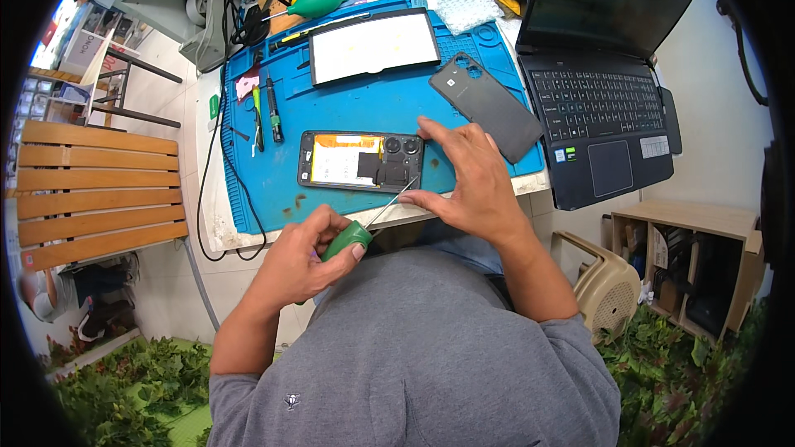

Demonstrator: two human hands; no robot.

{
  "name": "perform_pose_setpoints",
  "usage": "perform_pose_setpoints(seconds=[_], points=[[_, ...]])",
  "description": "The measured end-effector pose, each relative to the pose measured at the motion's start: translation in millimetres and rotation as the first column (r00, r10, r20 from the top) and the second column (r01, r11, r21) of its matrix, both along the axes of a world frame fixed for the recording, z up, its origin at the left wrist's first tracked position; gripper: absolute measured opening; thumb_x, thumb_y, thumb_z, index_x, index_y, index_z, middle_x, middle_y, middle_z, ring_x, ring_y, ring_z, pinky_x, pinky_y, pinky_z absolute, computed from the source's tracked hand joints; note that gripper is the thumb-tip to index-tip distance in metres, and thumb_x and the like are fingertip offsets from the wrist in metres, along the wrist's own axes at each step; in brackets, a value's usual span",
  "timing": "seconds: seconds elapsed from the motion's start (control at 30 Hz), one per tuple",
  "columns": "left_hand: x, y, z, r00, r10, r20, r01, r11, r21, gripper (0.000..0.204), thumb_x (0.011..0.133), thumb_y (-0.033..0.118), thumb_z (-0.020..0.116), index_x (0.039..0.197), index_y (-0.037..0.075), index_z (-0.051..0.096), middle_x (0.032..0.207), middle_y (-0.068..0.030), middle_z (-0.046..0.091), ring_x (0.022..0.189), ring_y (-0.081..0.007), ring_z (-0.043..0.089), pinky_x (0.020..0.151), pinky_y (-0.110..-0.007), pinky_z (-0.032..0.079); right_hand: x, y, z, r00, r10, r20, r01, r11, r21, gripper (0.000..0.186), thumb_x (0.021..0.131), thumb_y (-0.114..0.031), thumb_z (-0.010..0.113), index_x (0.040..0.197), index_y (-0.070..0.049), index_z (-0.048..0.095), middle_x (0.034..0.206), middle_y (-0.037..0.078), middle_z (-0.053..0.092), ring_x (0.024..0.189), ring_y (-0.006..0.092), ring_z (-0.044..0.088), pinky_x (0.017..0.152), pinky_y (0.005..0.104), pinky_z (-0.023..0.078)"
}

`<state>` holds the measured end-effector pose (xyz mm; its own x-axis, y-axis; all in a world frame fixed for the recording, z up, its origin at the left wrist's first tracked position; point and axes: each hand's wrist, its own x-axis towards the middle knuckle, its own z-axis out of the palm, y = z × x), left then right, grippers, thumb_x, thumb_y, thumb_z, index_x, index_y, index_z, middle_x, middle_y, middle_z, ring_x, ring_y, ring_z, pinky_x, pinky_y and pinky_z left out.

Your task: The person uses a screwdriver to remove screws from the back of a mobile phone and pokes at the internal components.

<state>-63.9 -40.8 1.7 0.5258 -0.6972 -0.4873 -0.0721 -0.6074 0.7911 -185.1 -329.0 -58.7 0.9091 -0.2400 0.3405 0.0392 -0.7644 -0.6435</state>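
Smartphone (364, 167) and green-handled screwdriver (346, 240) meet just before the person: the left hand (300, 258) has its fingers closed around the handle, the shaft slanting up to the phone's right end; whether the tip touches cannot be told. The right hand (479, 186) has thumb and forefinger parted about that end, seemingly steadying it. The phone lies back upward on the blue mat (348, 108), near the front edge of the desk (530, 183). Opening looks done, since the grey back cover (489, 108) rests apart, beyond the right hand; battery (335, 170) and camera lenses (402, 146) sit in place, so inner work seems largely left. Farther off lies a white panel (373, 48).
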Motion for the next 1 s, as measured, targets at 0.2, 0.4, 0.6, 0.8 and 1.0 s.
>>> perform_pose_setpoints(seconds=[0.2,0.4,0.6,0.8,1.0], points=[[17.1,-4.6,4.9,0.997,-0.064,0.039,0.062,0.997,0.036,0.039,0.102,0.029,0.09,0.119,0.0,0.071,0.086,-0.0128,0.081,0.075,-0.0186,0.078,0.07,-0.036,0.059,2.2,5.1,-2.4,0.999,-0.023,0.033,0.023,1.0,-0.001,0.095,0.081,-0.047,0.105,0.158,-0.005,0.069,0.116,0.011,0.074,0.112,0.0299,0.067,0.102,0.0485,0.052],[27.1,-9.4,7.1,0.991,-0.107,0.082,0.104,0.994,0.042,0.039,0.101,0.031,0.09,0.116,0.0,0.072,0.081,-0.0128,0.078,0.07,-0.0206,0.076,0.068,-0.037,0.058,1.9,6.0,-3.0,0.999,-0.03,0.022,0.03,1.0,-0.008,0.092,0.082,-0.046,0.105,0.157,-0.006,0.07,0.115,0.011,0.074,0.111,0.0286,0.067,0.101,0.0473,0.051],[26.9,-11.3,6.3,0.992,-0.096,0.085,0.094,0.995,0.024,0.037,0.102,0.028,0.091,0.116,0.0,0.071,0.081,-0.0126,0.078,0.071,-0.0196,0.076,0.067,-0.037,0.057,2.5,5.8,-4.6,0.999,-0.026,0.037,0.027,1.0,-0.011,0.092,0.081,-0.046,0.105,0.156,-0.006,0.07,0.115,0.011,0.074,0.111,0.0285,0.067,0.101,0.047,0.051],[23.3,-9.0,3.8,0.994,-0.081,0.072,0.081,0.997,-0.006,0.037,0.103,0.026,0.091,0.117,0.0,0.07,0.084,-0.0122,0.079,0.073,-0.0182,0.078,0.068,-0.036,0.058,2.4,5.7,-7.1,0.999,-0.029,0.046,0.029,1.0,-0.009,0.09,0.082,-0.047,0.105,0.156,-0.007,0.071,0.115,0.011,0.073,0.111,0.0284,0.067,0.1,0.0472,0.051],[23.3,-5.4,2.0,0.994,-0.095,0.058,0.095,0.995,0.008,0.038,0.104,0.028,0.091,0.118,0.0,0.07,0.085,-0.0119,0.08,0.075,-0.0181,0.079,0.07,-0.036,0.059,1.9,5.4,-7.0,0.999,-0.031,0.033,0.031,0.999,-0.013,0.09,0.083,-0.048,0.104,0.156,-0.007,0.071,0.115,0.011,0.073,0.112,0.0282,0.067,0.1,0.047,0.051]])
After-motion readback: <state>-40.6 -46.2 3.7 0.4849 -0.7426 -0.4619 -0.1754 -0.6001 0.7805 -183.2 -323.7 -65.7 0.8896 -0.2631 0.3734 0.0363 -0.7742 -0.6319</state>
